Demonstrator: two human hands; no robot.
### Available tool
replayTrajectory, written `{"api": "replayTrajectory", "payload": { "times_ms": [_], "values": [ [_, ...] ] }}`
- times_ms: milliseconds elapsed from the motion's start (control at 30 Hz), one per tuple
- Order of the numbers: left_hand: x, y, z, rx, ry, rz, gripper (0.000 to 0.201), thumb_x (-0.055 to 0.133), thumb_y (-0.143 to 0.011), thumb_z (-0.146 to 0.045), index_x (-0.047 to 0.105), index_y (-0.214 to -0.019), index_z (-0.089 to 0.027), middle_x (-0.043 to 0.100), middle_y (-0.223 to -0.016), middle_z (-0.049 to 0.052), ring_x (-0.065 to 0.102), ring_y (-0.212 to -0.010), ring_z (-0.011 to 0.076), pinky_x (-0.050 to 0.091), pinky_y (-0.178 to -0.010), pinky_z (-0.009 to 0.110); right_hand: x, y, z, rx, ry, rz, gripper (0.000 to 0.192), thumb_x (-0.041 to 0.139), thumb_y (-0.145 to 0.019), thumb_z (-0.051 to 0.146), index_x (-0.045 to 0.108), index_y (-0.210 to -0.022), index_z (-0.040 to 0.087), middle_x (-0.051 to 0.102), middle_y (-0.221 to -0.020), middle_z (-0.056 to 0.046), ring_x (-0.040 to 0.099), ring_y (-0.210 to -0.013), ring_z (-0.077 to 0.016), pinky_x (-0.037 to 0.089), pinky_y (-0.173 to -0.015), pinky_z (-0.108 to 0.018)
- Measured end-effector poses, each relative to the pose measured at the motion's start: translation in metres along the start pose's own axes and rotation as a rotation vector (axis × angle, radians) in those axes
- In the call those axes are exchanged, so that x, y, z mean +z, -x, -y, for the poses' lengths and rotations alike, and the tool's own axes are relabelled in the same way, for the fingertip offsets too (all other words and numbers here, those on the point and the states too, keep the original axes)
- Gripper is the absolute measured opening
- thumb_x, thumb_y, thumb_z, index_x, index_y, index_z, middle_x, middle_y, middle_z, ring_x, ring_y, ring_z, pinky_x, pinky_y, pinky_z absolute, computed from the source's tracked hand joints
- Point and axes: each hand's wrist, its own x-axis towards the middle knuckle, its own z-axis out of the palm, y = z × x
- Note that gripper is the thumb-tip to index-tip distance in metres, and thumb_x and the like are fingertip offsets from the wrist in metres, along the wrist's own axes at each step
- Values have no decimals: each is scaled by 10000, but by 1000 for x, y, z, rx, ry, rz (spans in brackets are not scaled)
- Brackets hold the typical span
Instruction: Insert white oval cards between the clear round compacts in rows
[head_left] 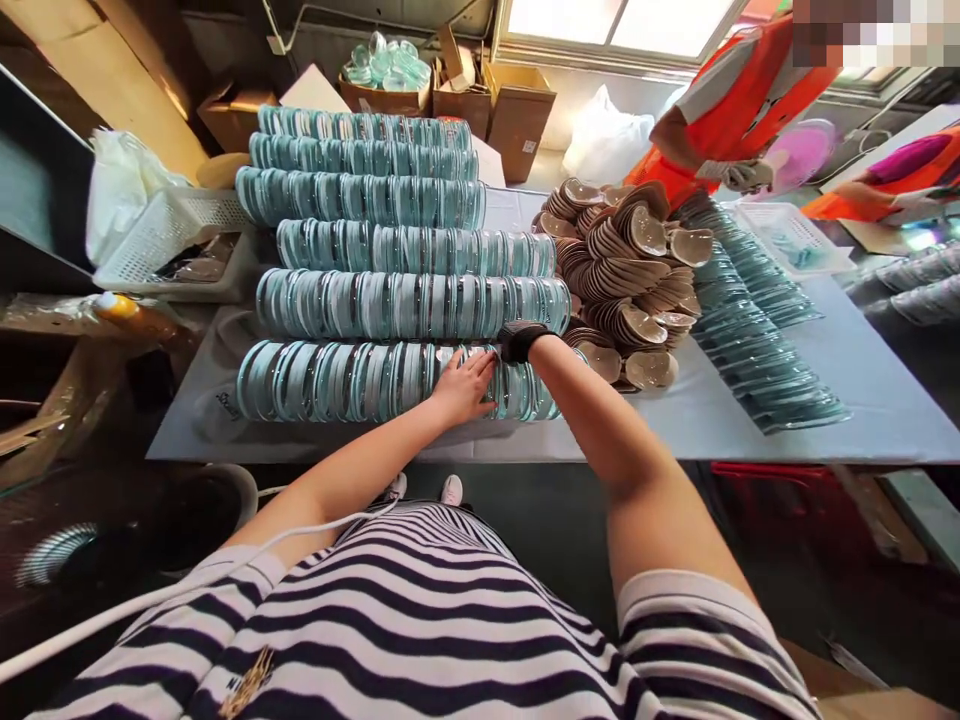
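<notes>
Nearest disc row (375,380) lies on edge along near bench (750,420) side. Your left hand (463,388) rests flat on it, fingers spread, steadying discs upright. Right hand (517,345) hidden behind wrist; grip cannot tell. Brown cap pile (622,280) far right.

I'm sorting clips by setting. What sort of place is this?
Probably a small factory packing bench: long rows of stacked glass discs on a work table, a heap of tan shell-like dishes, and cardboard boxes behind. The left hand touches the nearest row.
</notes>
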Motion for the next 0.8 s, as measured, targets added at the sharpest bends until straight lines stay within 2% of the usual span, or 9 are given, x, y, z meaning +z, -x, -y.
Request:
{"api": "replayTrajectory", "payload": {
  "times_ms": [67, 133, 267, 367, 467, 533, 600, 733, 800],
  "values": [
    [0, 1, 2, -6, 5, 6, 772, 519, -884, -537, 321, -1521, -148, 304, -1589, 114, 289, -1466, 270, 143, -1212, 527, 9, 16, 5, -16, -2, -43, 312, 545, -848, 200, 711, -1085, 83, 709, -1058, -207, 655, -1036, -277, 483, -884, -371],
    [-1, 1, 2, -17, 18, 4, 768, 543, -879, -521, 321, -1520, -162, 313, -1587, 103, 296, -1464, 262, 142, -1214, 519, 32, 44, 7, -16, -12, -85, 334, 475, -899, 229, 693, -1130, 124, 701, -1095, -197, 643, -1078, -292, 480, -899, -391],
    [-1, 1, -1, -14, 27, 0, 779, 573, -871, -504, 317, -1519, -157, 309, -1588, 102, 285, -1469, 257, 123, -1220, 505, 109, 99, 13, 86, -127, -119, 437, 301, -982, 343, 671, -1164, 199, 718, -1071, -139, 683, -965, -269, 508, -824, -354],
    [-1, 1, -3, -25, 26, 7, 783, 571, -870, -512, 317, -1519, -153, 300, -1592, 104, 279, -1471, 259, 105, -1224, 503, 168, 110, 28, 141, -264, -66, 481, 253, -997, 359, 659, -1215, 224, 706, -1153, -109, 670, -1026, -271, 512, -844, -346],
    [-5, 4, -3, -38, 18, 27, 780, 566, -874, -504, 315, -1520, -146, 295, -1594, 106, 283, -1469, 263, 97, -1227, 508, 199, 104, 45, 149, -315, -34, 496, 241, -1003, 329, 631, -1285, 211, 697, -1185, -115, 666, -1052, -275, 512, -854, -337],
    [-10, 4, -4, -48, 10, 50, 773, 558, -881, -493, 310, -1521, -139, 287, -1597, 109, 259, -1479, 272, 107, -1225, 518, 201, 105, 47, 150, -334, -65, 492, 248, -1005, 324, 635, -1283, 202, 696, -1186, -121, 664, -1062, -267, 504, -872, -319],
    [-15, 0, -5, -57, 1, 55, 765, 550, -888, -486, 309, -1522, -132, 255, -1608, 112, 202, -1498, 289, 119, -1218, 537, 188, 111, 39, 143, -352, -117, 486, 256, -1008, 346, 648, -1261, 209, 691, -1201, -110, 656, -1083, -251, 492, -899, -303],
    [-17, -21, -18, 38, -11, 24, 799, 536, -893, -517, 269, -1539, -130, 174, -1632, 102, 119, -1515, 303, 133, -1209, 555, 128, 112, -10, 267, -305, -287, 516, 221, -1016, 370, 611, -1297, 183, 659, -1245, -141, 637, -1113, -257, 480, -904, -323],
    [-12, -34, -27, 95, -15, 36, 825, 537, -886, -541, 250, -1547, -139, 191, -1629, 94, 144, -1510, 297, 150, -1205, 553, 90, 96, -37, 295, -201, -276, 479, 318, -994, 366, 600, -1304, 133, 634, -1259, -192, 617, -1135, -296, 475, -899, -343]
  ]
}}
